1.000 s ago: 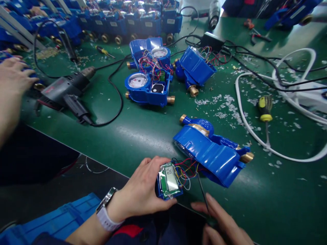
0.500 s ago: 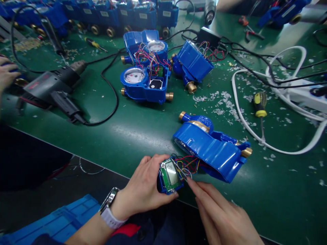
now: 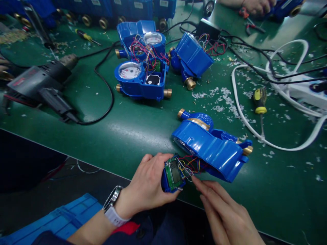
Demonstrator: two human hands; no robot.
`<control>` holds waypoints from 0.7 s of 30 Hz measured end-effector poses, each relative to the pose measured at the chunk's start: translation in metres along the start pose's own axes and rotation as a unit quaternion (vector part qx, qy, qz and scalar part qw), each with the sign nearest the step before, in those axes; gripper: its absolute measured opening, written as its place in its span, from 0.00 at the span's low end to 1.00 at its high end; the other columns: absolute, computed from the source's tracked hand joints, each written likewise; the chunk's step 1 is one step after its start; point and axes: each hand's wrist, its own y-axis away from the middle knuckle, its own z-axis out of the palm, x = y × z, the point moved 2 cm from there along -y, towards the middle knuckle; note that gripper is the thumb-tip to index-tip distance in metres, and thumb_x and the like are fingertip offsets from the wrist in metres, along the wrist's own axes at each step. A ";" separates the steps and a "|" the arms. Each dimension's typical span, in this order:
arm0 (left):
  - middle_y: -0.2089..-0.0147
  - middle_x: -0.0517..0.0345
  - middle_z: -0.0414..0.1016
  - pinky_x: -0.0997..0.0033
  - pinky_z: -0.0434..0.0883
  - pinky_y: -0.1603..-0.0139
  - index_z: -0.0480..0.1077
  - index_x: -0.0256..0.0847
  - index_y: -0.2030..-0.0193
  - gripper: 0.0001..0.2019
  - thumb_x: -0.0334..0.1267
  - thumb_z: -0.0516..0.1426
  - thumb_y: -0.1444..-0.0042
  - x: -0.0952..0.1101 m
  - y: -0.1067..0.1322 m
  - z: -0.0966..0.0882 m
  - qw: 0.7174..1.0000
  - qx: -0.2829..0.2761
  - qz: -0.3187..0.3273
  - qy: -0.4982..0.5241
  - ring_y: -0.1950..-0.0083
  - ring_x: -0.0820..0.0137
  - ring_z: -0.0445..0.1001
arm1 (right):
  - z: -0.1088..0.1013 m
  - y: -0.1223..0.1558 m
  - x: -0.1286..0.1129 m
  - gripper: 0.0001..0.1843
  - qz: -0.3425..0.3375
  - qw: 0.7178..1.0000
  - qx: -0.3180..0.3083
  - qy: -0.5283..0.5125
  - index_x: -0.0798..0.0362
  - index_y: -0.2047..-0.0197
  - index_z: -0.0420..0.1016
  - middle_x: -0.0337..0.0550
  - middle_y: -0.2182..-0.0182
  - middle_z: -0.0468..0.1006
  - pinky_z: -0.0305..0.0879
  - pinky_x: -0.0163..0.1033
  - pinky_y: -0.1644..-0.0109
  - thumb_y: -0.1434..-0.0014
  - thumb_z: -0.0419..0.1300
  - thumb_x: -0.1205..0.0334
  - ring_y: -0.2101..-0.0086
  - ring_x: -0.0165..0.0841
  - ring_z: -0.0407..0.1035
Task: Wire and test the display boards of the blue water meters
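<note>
Blue-cased display board [image 3: 173, 175] sits clamped in the left hand [image 3: 147, 185] at bottom centre; right hand [image 3: 224, 212], fingers together, is just beside its coloured wires [image 3: 187, 166], which run to a blue water meter [image 3: 206, 149] on the green bench [image 3: 143, 136].

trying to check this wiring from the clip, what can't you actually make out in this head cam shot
Reading on the blue meter module: too small and angled in the head view.
Its underside: hidden by the left hand.
Whether the right hand's fingertips pinch a wire: the wires are too thin and tangled in the head view.
Co-worker's hand: cut off by the head view's top edge.
</note>
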 end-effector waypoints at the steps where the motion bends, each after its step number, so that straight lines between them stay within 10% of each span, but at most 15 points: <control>1: 0.53 0.47 0.74 0.53 0.67 0.57 0.56 0.37 0.45 0.31 0.42 0.63 0.53 0.001 -0.001 0.000 1.000 -0.003 -0.004 -0.002 0.56 0.56 0.76 | 0.000 0.000 0.000 0.21 0.002 1.000 -0.001 -0.003 0.58 0.43 0.68 0.52 0.56 0.76 0.77 0.30 0.59 0.35 0.46 0.76 0.59 0.32 0.77; 21: 0.49 0.42 0.73 0.52 0.70 0.57 0.55 0.36 0.43 0.43 0.46 0.71 0.62 0.003 -0.006 -0.006 0.997 -0.045 0.020 -0.058 0.54 0.52 0.75 | 0.001 0.008 0.003 0.23 0.025 0.998 -0.048 0.032 0.53 0.37 0.62 0.50 0.52 0.71 0.78 0.34 0.64 0.34 0.47 0.73 0.61 0.33 0.77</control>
